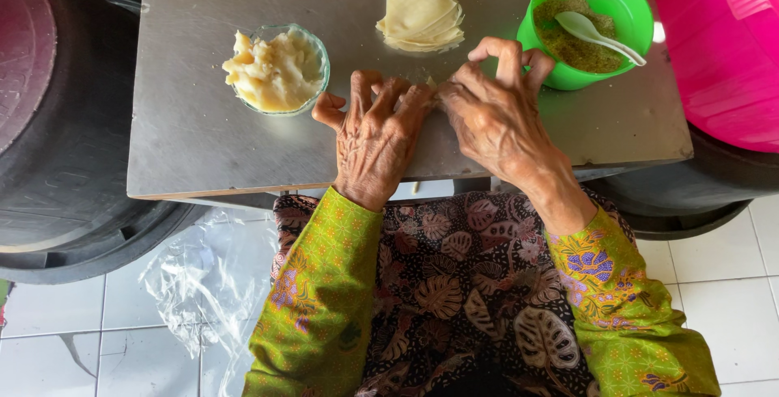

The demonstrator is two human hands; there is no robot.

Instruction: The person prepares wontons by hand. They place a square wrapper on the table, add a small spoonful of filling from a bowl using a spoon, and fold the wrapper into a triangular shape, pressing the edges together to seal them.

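Observation:
My left hand (375, 131) and my right hand (495, 109) rest side by side on the grey metal tabletop (195, 145), fingertips meeting over a small pale piece of wrapper (431, 83) that is almost hidden beneath them. Both hands press or pinch it with curled fingers. Just beyond my fingers lies a stack of pale triangular wrappers (419, 14). A glass bowl of yellowish mash (277, 71) stands to the left of my left hand. A green bowl (587, 23) of brownish-green crumbly filling with a white spoon (599, 36) stands to the right of my right hand.
A pink plastic tub (722, 48) sits at the far right and a large black round container (57, 161) at the left. Crumpled clear plastic (203, 283) lies on the white tiled floor. My lap in patterned cloth is below the table edge.

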